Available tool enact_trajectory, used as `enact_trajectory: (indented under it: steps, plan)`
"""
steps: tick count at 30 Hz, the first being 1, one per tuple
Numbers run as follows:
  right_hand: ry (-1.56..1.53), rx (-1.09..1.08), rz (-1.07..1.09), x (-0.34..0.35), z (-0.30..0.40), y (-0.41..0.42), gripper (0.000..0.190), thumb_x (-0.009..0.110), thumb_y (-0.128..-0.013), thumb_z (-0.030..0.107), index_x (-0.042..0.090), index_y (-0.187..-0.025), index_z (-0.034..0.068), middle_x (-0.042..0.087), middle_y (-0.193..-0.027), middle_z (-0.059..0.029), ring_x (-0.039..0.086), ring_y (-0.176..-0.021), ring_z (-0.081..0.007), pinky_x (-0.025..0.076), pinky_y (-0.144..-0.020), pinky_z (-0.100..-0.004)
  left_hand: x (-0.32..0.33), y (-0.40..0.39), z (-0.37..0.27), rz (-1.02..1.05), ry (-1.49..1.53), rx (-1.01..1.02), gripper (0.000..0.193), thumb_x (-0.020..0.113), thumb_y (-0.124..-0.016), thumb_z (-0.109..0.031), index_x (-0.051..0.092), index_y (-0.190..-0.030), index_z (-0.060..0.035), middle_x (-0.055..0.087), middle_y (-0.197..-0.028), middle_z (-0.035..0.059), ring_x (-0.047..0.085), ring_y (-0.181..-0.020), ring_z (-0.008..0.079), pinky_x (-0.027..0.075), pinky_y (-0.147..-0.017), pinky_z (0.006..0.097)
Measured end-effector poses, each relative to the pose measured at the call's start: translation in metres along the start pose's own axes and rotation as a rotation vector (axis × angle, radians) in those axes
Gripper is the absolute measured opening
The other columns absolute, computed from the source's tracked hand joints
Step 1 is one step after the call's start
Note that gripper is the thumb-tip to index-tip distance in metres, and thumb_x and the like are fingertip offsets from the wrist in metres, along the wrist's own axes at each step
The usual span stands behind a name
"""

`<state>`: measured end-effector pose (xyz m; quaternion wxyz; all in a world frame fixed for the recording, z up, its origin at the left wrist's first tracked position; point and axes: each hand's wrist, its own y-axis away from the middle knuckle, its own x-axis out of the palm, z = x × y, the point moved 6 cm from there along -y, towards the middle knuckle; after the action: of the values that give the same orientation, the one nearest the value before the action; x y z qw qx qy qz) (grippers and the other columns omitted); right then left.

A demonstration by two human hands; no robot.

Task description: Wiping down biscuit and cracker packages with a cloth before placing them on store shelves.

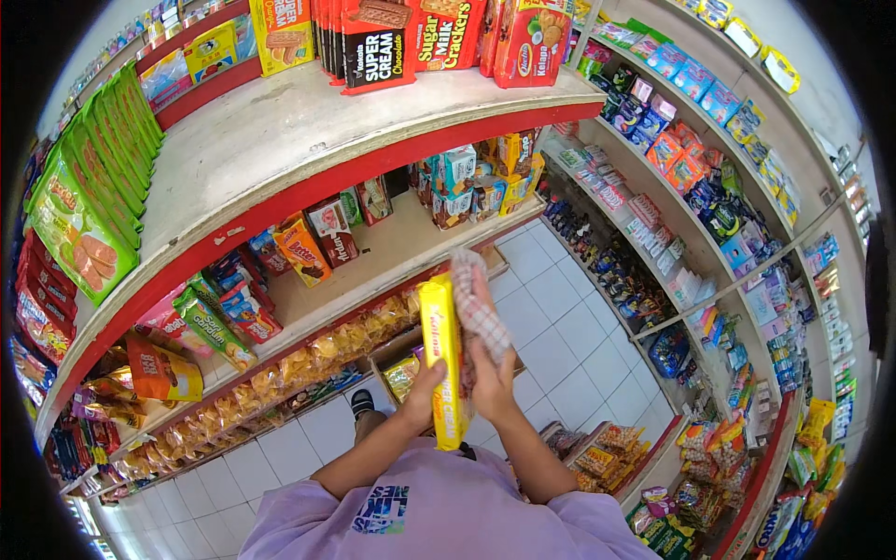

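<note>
My left hand point(422, 400) grips a yellow packet of cream biscuits point(441, 350) near its lower end, in front of my chest. The packet stands nearly edge-on to me. In my right hand point(493, 385) is a checked cloth point(483, 308), bunched along the packet's right side. How far the cloth touches the packet's far face is hidden. Ahead is a white shelf top point(301, 126) with a bare stretch of worn surface. At its back stand red and black chocolate biscuit packets point(378, 45), and a yellow orange-cream packet point(282, 35) is beside them.
Green biscuit packets point(87, 203) line the shelf's left end. Boxed biscuits point(302, 248) sit on the tier below, above bagged snacks point(336, 343). Stocked shelving point(672, 217) curves along the right. Snack bags point(609, 451) lie close by my right elbow. White floor tiles point(560, 322) show between the shelves.
</note>
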<state>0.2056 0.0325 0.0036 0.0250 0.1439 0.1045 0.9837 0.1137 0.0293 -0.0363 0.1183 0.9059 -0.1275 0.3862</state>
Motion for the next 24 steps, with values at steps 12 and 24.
enact_trajectory:
  steps: [12, 24]
  plan:
    - [0.395, -0.803, 0.048, 0.002, 0.069, 0.021, 0.04, 0.046, -0.081, 0.007, 0.054, -0.118, -0.006, 0.046, -0.132, -0.024, 0.036, -0.129, -0.0403, 0.022, -0.107, -0.0486, -0.002, 0.003, 0.007, 0.333, -0.223, 0.055, 0.083, 0.059, -0.083, -0.038, 0.016, -0.143, 0.0011, 0.029, -0.141, 0.0135, 0.026, -0.132, 0.0252, 0.02, -0.107, 0.0367]
    - [0.477, -0.893, 0.11, 0.003, 0.111, 0.017, 0.032, 0.047, -0.079, 0.008, 0.059, -0.104, -0.007, 0.059, -0.112, -0.0236, 0.049, -0.118, -0.0404, 0.031, -0.102, -0.0509, 0.039, 0.002, -0.05, 0.414, -0.682, 0.498, 0.103, 0.069, -0.067, -0.048, 0.021, -0.143, 0.0027, 0.018, -0.146, 0.0219, 0.016, -0.137, 0.0346, 0.012, -0.11, 0.0428]
